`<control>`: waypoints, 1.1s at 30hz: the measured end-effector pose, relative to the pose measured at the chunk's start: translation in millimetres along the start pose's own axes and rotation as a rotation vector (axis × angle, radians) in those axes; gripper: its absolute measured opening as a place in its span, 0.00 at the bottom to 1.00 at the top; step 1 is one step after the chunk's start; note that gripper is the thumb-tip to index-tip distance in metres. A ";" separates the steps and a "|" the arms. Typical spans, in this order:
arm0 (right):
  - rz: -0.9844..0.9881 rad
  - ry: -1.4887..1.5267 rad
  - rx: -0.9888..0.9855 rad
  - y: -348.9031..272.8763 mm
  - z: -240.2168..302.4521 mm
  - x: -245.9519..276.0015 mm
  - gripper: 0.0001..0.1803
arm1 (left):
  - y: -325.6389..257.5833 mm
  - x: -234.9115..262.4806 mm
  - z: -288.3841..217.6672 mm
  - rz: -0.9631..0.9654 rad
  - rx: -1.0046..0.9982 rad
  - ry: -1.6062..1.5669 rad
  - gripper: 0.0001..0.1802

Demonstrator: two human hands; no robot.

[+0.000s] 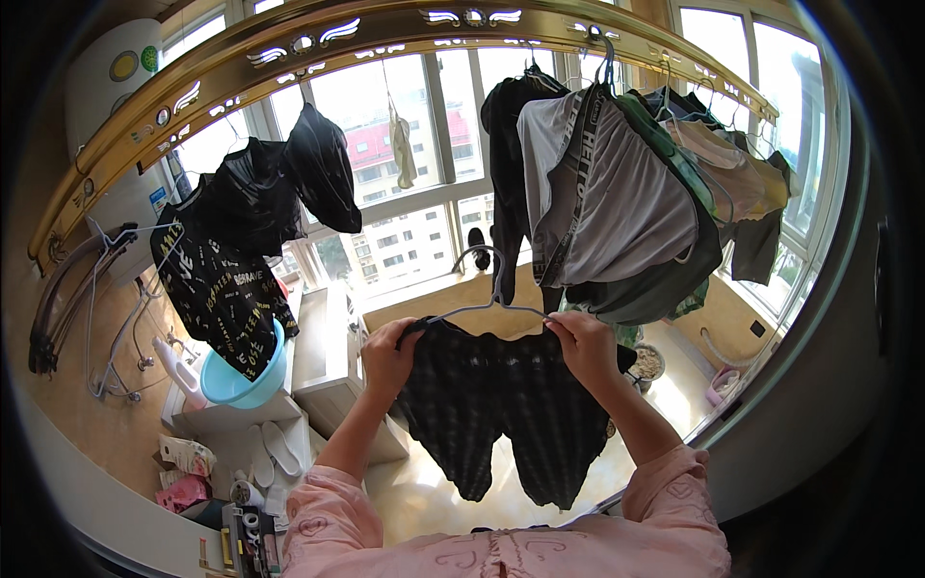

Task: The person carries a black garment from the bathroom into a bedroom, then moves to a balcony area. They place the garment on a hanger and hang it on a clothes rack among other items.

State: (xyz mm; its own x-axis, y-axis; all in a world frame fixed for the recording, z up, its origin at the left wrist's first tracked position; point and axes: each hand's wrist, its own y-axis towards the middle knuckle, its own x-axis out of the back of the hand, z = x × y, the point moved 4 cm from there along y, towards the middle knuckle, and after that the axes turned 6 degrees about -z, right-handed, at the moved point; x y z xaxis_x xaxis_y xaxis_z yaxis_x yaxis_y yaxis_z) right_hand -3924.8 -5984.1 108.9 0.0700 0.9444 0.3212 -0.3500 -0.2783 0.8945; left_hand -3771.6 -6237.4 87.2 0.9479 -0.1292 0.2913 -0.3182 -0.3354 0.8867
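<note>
Dark checked shorts (501,405) hang in front of me from a grey clothes hanger (497,289), whose bar runs along the waistband. My left hand (387,358) grips the waistband at its left end, fingers closed. At the other end my right hand (584,345) pinches the waistband beside the hanger's tip. The hanger's hook points up and is apart from the gold drying rail (385,39) overhead. Both legs of the shorts dangle freely between my forearms.
Black clothes (255,193) hang at the left, and a grey garment (626,193) with others at the right. Spare hangers (77,289) hang on the left wall. A light blue basin (252,371) stands below the black clothes, near white slippers (275,453). Windows (405,144) lie ahead.
</note>
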 end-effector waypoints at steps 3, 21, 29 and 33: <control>0.035 0.040 -0.005 -2.0 2.4 3.1 0.06 | -3.2 6.8 -5.7 -0.049 -0.036 0.008 0.08; 0.810 1.286 -0.246 35.6 38.5 -28.6 0.26 | 54.6 17.6 36.4 -0.097 0.093 -0.152 0.11; 0.636 1.393 -0.192 106.0 100.4 -25.5 0.28 | 80.7 44.7 3.3 -0.124 -0.035 0.005 0.29; 0.567 1.445 -0.157 131.6 134.3 -21.8 0.26 | 55.5 34.9 -6.1 0.169 0.110 -0.396 0.34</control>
State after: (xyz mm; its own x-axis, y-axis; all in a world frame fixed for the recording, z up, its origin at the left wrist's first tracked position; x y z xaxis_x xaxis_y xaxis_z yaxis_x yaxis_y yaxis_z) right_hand -3847.0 -6064.8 261.4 -0.9924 0.1120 -0.0501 -0.1152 -0.7103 0.6945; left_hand -3756.0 -6254.8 148.8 0.8100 -0.5306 0.2498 -0.4881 -0.3738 0.7887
